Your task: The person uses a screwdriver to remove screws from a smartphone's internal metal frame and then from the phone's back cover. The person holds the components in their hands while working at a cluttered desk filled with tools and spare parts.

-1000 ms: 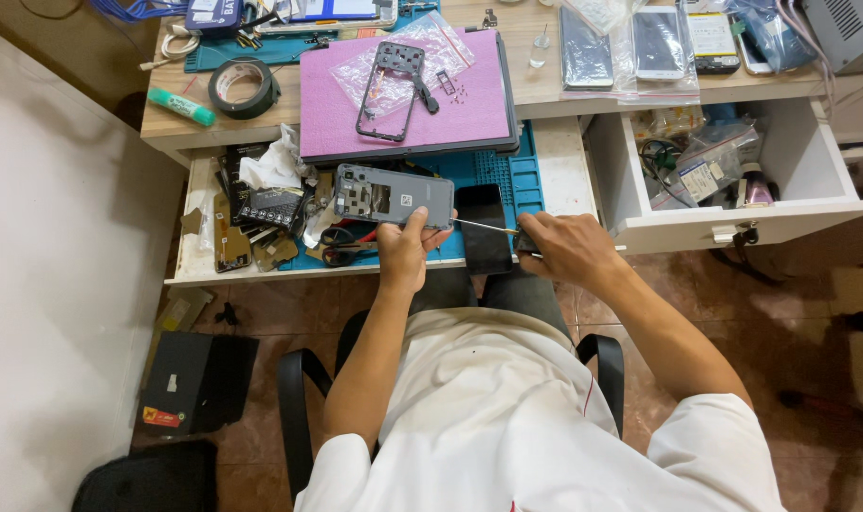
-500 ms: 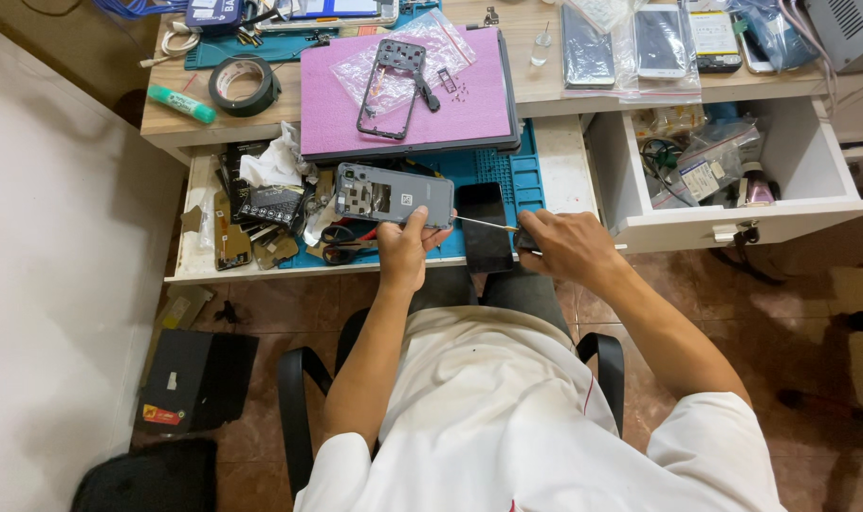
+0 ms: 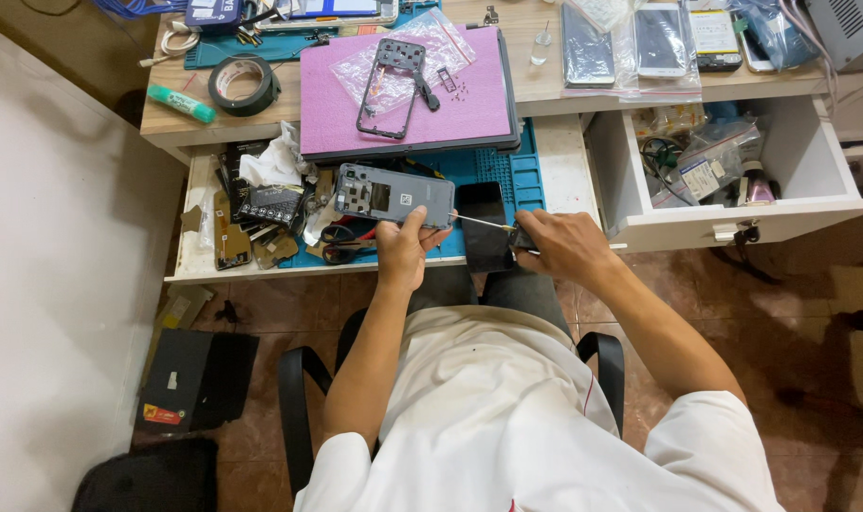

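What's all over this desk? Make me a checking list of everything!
Surface: blue work mat on a pull-out shelf; purple pad on the desk above.
Job's things: opened grey phone; thin screwdriver pointing at its edge.
Clutter: phone frame, tape roll, green marker, bagged phones, open drawer of parts.
Hands: left hand holds the phone; right hand holds the screwdriver.
Cables: white cable at the desk's back.
Surroundings: tiled floor, black box, chair armrests.
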